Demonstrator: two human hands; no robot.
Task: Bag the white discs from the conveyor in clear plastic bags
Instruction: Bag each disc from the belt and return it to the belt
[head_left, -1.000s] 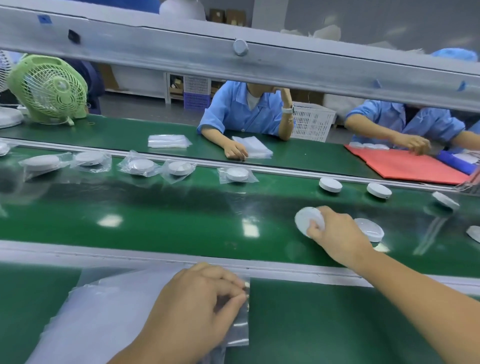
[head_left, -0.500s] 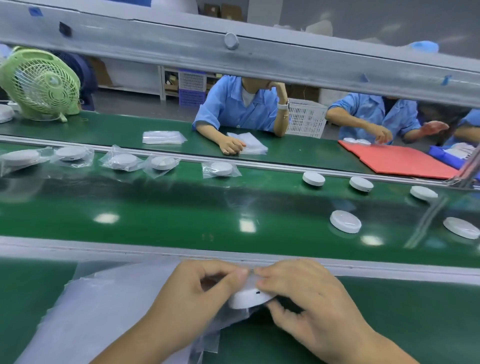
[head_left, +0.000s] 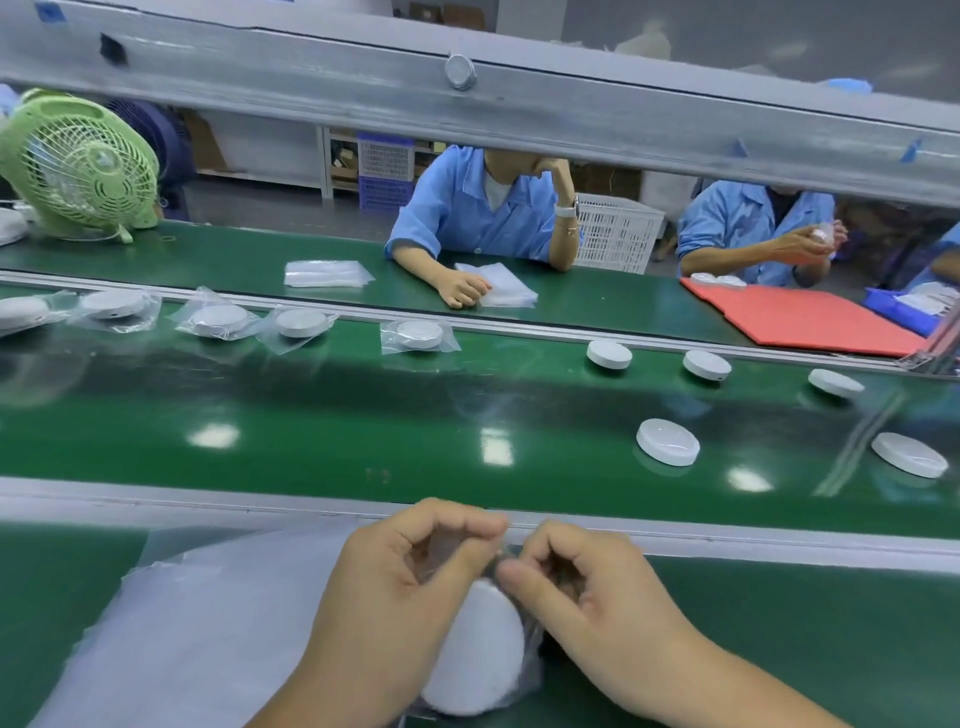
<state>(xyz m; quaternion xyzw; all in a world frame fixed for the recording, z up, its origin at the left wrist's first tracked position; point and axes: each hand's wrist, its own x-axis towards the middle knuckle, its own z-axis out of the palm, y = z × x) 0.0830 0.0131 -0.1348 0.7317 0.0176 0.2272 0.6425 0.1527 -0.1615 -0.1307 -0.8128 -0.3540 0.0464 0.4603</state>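
A white disc (head_left: 475, 649) sits inside a clear plastic bag (head_left: 530, 660) on the near green ledge. My left hand (head_left: 384, 608) and my right hand (head_left: 597, 603) each pinch the bag's top edge above the disc, fingertips nearly touching. A stack of empty clear bags (head_left: 192, 623) lies under my left forearm. On the green conveyor belt (head_left: 311, 441) lie several bare white discs, the nearest one (head_left: 667, 441) ahead of my right hand, another (head_left: 909, 454) farther right. Several bagged discs (head_left: 418, 335) lie along the belt's far side.
A metal rail (head_left: 208, 506) separates my ledge from the belt. A grey beam (head_left: 519, 104) crosses overhead. Two people in blue coats (head_left: 483, 213) sit opposite. A green fan (head_left: 78, 166) stands far left, a red sheet (head_left: 810, 319) far right.
My right hand brought a disc from the belt to the bag held by my left hand. The disc now sits inside the bag, and both hands pinch its top edge.
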